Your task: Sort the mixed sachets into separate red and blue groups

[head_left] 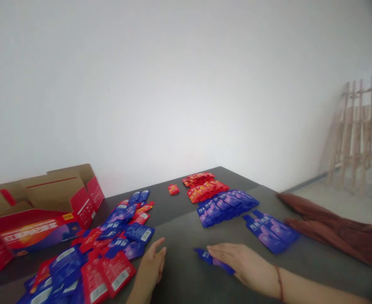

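Note:
My right hand (243, 270) lies over a blue sachet (213, 259), whose two ends stick out from under the fingers. My left hand (151, 266) rests on the dark table top (179, 228) with nothing in it, just right of a loose heap of blue and red sachets (110, 257). Farther off stand an overlapping row of blue sachets (225, 207) and a row of red sachets (206, 189). A lone red sachet (173, 189) lies to their left, and a smaller group of blue sachets (270, 232) lies to the right.
An open red-printed cardboard box (47, 202) stands at the table's left end. A reddish-brown cloth (334, 228) lies over the right edge. Beyond the table are a white wall (186, 84) and a leaning wooden lattice (359, 135) on the floor.

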The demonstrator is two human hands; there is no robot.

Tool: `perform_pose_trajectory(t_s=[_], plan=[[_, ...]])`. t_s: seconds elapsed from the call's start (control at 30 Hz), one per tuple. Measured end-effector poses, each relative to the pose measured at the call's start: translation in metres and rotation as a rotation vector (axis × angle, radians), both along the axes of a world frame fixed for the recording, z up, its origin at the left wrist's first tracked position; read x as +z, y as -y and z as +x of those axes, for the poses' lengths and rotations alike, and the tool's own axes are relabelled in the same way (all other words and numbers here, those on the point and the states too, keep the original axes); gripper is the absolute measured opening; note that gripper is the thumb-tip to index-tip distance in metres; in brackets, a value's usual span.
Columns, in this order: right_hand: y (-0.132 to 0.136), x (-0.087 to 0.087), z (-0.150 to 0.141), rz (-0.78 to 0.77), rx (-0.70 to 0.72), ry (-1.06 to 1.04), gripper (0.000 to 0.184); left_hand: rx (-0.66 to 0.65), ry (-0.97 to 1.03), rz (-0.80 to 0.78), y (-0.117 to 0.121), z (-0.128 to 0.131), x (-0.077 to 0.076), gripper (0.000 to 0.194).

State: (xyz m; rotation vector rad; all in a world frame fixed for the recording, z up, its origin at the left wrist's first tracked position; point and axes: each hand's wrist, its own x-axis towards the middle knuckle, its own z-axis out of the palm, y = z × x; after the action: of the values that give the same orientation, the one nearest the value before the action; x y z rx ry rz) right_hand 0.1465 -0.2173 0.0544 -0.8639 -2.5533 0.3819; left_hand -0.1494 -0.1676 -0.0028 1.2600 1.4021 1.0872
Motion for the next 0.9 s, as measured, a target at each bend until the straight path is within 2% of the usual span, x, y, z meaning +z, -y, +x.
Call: perform_pose_trajectory(t_s=[0.17, 0.3, 0.5, 0.67, 0.77, 0.9], plan=[[-0.005, -0.019, 0.068, 0.114, -0.201, 0.086, 0.047, -0.029, -0.066, 0.045, 0.005, 0.005, -0.002, 0.081], [-0.014, -0.032, 0.096, 0.160, -0.276, 0.152, 0.046, -0.043, -0.130, 0.026, 0.003, 0.002, -0.006, 0.085], [-0.011, -0.037, 0.105, 0.077, -0.326, 0.234, 0.051, -0.069, -0.151, -0.017, 0.003, 0.003, -0.002, 0.089], [-0.001, -0.036, 0.108, 0.001, -0.333, 0.198, 0.062, -0.080, -0.172, -0.051, 0.006, 0.006, 0.004, 0.091], [0.001, -0.040, 0.110, -0.006, -0.360, 0.212, 0.067, -0.091, -0.174, -0.047, 0.005, 0.004, 0.002, 0.087], [0.003, -0.045, 0.108, 0.007, -0.456, 0.226, 0.063, -0.111, -0.181, -0.040, 0.005, 0.003, 0.000, 0.079]])
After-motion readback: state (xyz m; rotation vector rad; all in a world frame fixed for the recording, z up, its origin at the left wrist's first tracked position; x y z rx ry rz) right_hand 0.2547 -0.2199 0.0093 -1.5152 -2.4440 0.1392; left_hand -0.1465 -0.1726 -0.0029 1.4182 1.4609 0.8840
